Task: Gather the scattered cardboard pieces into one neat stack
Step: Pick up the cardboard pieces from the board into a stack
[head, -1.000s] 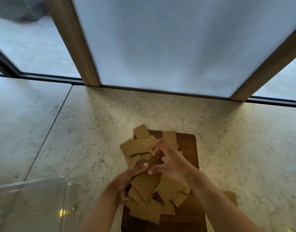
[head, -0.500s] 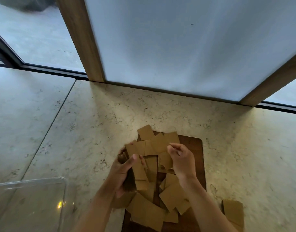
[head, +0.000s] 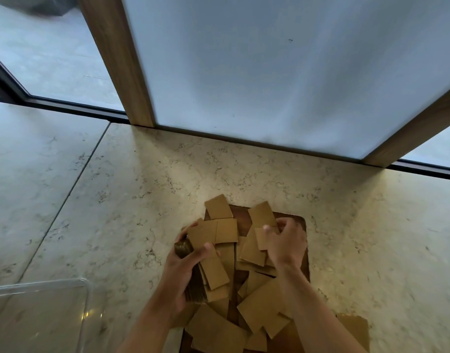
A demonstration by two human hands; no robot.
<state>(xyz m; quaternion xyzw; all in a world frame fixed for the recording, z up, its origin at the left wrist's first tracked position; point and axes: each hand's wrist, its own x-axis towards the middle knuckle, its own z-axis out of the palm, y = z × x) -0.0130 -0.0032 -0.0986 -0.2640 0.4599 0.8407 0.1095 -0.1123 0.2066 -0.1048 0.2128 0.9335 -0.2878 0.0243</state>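
Several brown cardboard pieces (head: 263, 301) lie scattered over a dark wooden board (head: 301, 253) on the stone counter. My left hand (head: 184, 271) grips a thick stack of gathered cardboard pieces (head: 209, 266), thumb across its top face. My right hand (head: 285, 240) is over the board's right half, its curled fingers pinching a loose cardboard piece (head: 260, 240). More pieces sit at the board's far edge (head: 218, 206). One piece (head: 356, 329) lies off the board at lower right.
A clear plastic container (head: 40, 314) stands at the lower left. A frosted glass panel with wooden frame posts (head: 116, 59) rises behind the counter. The marble counter (head: 371, 238) spreads left and right of the board.
My right hand has moved right and taken hold of a loose piece. My left hand keeps the stack, now tilted more towards me.
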